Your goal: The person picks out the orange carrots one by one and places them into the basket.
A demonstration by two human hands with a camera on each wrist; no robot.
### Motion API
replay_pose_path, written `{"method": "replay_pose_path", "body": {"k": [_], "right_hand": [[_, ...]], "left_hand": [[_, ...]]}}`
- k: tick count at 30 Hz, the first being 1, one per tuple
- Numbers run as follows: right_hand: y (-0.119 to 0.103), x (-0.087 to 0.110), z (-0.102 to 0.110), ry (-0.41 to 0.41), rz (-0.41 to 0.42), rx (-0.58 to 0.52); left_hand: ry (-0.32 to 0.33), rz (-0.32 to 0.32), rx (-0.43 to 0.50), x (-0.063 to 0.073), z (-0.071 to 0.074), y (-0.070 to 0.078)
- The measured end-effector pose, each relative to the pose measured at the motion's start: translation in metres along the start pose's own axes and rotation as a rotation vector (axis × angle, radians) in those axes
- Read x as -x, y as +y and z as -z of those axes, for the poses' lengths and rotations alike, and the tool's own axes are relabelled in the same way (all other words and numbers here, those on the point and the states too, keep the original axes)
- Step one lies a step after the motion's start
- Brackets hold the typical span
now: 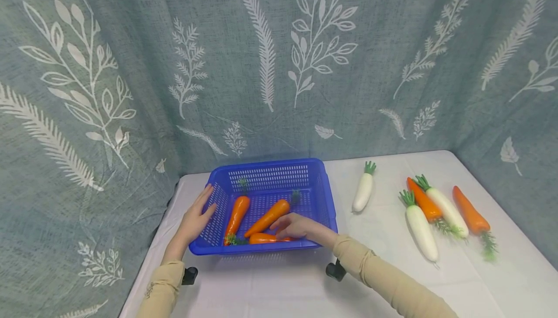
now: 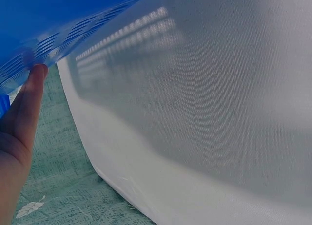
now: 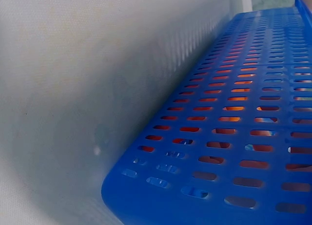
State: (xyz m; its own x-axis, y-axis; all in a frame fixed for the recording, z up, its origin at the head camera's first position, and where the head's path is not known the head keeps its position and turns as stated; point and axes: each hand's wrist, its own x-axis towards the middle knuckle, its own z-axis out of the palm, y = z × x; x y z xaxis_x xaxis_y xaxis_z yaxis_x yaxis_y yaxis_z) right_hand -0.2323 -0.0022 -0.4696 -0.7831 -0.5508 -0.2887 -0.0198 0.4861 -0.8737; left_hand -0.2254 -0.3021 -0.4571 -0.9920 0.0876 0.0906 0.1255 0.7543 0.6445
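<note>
A blue plastic basket point(image 1: 282, 162) with slotted walls stands on the white table. My left hand point(image 1: 193, 221) holds its left rim, with the thumb over the rim. A finger lies against the outer wall in the left wrist view. Reaching over the front rim, my right hand point(image 1: 294, 226) has its fingers round an orange carrot point(image 1: 261, 238) lying along the front wall and hides part of it. Two more carrots rest in the basket, one at the left point(image 1: 237, 215) and one in the middle point(image 1: 269, 217). Only orange patches show through the slots in the right wrist view.
Right of the basket lies a white radish point(image 1: 363, 191) with a green top. Farther right are two more radishes point(image 1: 422, 233) point(image 1: 446, 209) and two carrots point(image 1: 424, 198) point(image 1: 471, 210). A patterned green curtain point(image 1: 270, 129) hangs behind the table.
</note>
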Motion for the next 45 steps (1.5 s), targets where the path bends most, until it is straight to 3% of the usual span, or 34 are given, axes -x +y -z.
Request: {"method": "replay_pose_path", "body": {"k": [21, 32, 45], "right_hand": [[-0.002, 0.003, 0.002, 0.017, -0.004, -0.004], [0.0, 0.0, 0.005, 0.057, 0.076, -0.152], [-0.009, 0.006, 0.003, 0.022, 0.105, -0.269]], "left_hand": [[0.009, -0.014, -0.011, 0.0, 0.0, 0.002], [0.007, -0.01, -0.013, 0.0, 0.0, 0.0], [0.011, -0.024, -0.012, 0.001, 0.001, 0.0]]}}
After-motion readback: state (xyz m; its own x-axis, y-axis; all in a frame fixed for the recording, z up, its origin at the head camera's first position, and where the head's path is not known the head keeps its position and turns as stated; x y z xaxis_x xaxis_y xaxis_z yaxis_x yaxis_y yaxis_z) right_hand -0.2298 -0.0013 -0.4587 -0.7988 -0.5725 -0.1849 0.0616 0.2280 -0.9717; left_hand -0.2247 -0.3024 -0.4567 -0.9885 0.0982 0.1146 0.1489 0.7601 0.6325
